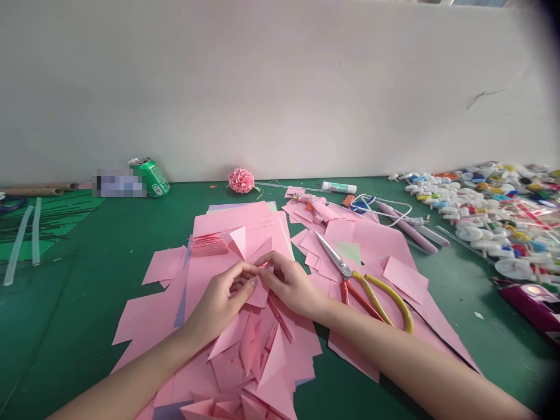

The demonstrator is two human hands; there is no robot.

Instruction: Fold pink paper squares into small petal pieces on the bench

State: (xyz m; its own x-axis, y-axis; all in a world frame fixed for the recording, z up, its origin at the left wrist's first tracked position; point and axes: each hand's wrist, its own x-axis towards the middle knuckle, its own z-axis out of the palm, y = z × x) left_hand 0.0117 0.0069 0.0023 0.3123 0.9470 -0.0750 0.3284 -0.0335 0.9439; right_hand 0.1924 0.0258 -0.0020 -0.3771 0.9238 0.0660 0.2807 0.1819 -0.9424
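Fingertips of my left hand (pixel 230 291) and my right hand (pixel 291 286) meet over the paper pile, both pinching a small folded piece of pink paper (pixel 258 296). The fingers partly cover that piece. Just beyond them, pointed pink paper flaps (pixel 238 242) stand up. Several folded pink paper pieces (pixel 251 344) lie below my hands, towards me. A neat stack of pink paper squares (pixel 209 245) sits behind my left hand. Scissors with red and yellow handles (pixel 371 291) rest on pink sheets to the right of my right hand, blades slightly apart.
A pink folded paper ball (pixel 241 181) and a green can (pixel 151 177) stand by the wall. A glue stick (pixel 339 187) and a pink glue gun (pixel 312 205) lie at back right. Many small colourful plastic parts (pixel 494 216) cover the far right. Clear sticks (pixel 36 230) lie at left.
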